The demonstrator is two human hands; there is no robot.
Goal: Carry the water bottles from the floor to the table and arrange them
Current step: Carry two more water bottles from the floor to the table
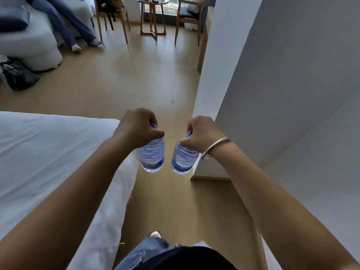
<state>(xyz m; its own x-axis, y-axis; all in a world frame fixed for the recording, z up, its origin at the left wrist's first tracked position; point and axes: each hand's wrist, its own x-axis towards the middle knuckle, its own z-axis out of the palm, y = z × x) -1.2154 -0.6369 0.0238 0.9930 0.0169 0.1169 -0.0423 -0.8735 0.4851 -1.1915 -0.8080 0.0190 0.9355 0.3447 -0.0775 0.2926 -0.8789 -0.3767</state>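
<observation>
This looks like the carrying step. The left hand [139,127] grips the neck of one water bottle [152,154], and the right hand [200,133] grips a second bottle [185,158]. Both hang upright above the floor [155,84], near each other but apart. The round table [153,8] stands far at 12 o'clock, so next comes walking there. The bottles are clear, ribbed, with bluish caps and labels.

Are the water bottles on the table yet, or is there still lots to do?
Not yet. Picked up: the left hand grips one water bottle by its top, and the right hand grips another bottle; both hang above the wooden floor. Left to do: walk to the small round table between the chairs at the far end, set them down and arrange them.
</observation>
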